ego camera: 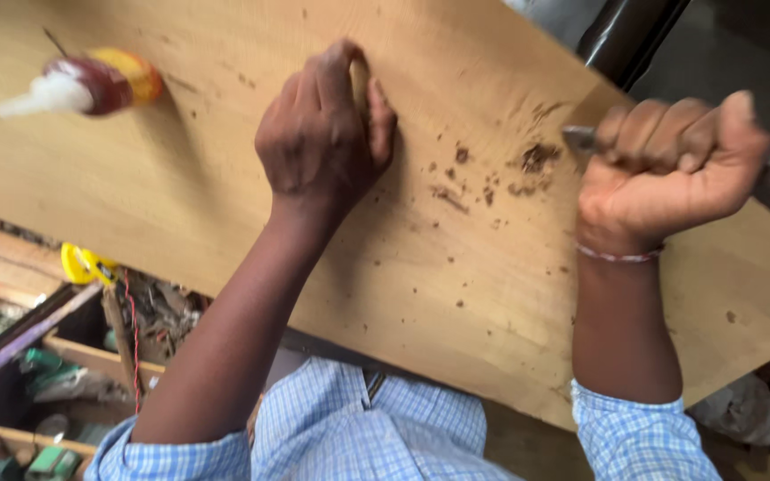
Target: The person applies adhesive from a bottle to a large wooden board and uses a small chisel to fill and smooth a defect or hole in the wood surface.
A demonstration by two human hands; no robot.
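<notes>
Head view: my left hand [323,134] is curled tight around a small wooden piece [360,80], pressing it onto the plywood board [225,205] near its far edge. My right hand [670,165] is fisted around a metal tool [578,138] by the board's right edge, beside dark shavings [536,160]. The tool seems stiff and narrow, best gripped mid-shaft. A glue bottle [91,85] lies at the far left.

Head view, soft even daylight, no glare. Motion blur on glue bottle [91,85] and right hand [670,169]; left hand [323,134] fairly sharp, casting faint shadow on plywood board [225,178]. Lower-left clutter dim, defocused.
</notes>
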